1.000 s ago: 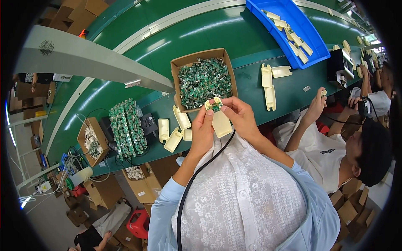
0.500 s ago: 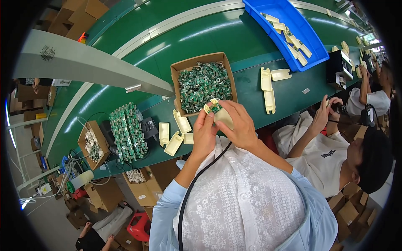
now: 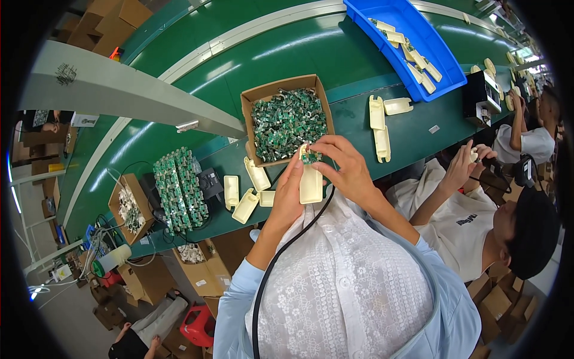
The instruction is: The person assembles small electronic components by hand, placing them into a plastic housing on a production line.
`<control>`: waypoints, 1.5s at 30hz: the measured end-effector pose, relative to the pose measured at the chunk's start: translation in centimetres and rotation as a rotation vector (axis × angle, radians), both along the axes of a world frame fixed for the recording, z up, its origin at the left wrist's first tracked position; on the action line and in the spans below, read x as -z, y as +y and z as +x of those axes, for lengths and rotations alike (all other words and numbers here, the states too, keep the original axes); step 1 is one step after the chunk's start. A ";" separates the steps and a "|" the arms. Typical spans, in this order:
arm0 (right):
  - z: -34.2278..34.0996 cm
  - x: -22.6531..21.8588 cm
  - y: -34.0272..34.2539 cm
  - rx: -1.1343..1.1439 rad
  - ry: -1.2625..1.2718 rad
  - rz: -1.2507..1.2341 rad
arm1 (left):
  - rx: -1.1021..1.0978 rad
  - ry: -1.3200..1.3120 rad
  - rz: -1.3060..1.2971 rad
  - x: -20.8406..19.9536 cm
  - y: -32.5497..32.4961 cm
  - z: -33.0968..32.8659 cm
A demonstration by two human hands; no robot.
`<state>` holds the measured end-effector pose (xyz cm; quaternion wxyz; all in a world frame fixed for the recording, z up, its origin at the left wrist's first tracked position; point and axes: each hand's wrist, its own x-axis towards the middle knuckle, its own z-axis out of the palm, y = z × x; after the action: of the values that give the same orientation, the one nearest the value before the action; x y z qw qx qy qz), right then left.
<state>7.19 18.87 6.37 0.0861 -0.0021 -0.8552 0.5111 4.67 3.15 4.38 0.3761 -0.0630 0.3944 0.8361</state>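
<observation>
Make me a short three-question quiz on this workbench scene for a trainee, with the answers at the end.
1. What is heaped in the cardboard box just beyond the hands?
a) screws
b) green circuit boards
c) bottle caps

2. True or false: the blue tray, with cream pieces lying in it, is to the right of the cardboard box.

3. How is each hand placed at the cream case?

Key:
1. b.
2. True.
3. The left hand grips its side; the right hand has fingertips at the small green board at its upper end.
</observation>
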 end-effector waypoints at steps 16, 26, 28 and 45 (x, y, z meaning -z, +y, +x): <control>0.0 0.9 -1.0 -0.006 -0.074 -0.412 | -0.081 0.095 -0.094 -0.4 0.2 0.1; 0.5 0.9 -0.9 -0.036 -0.252 -0.638 | -0.098 0.081 -0.025 -0.9 0.4 0.2; 0.6 1.0 -1.2 -0.028 -0.228 -0.602 | -0.097 0.153 -0.100 -0.3 0.2 0.3; 1.5 2.2 -3.2 -0.019 0.042 0.305 | -0.214 0.070 -0.051 2.2 0.9 0.7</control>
<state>8.66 15.63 4.18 0.0982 0.0299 -0.9209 0.3760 5.35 4.03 2.20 0.2691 -0.0852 0.4193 0.8628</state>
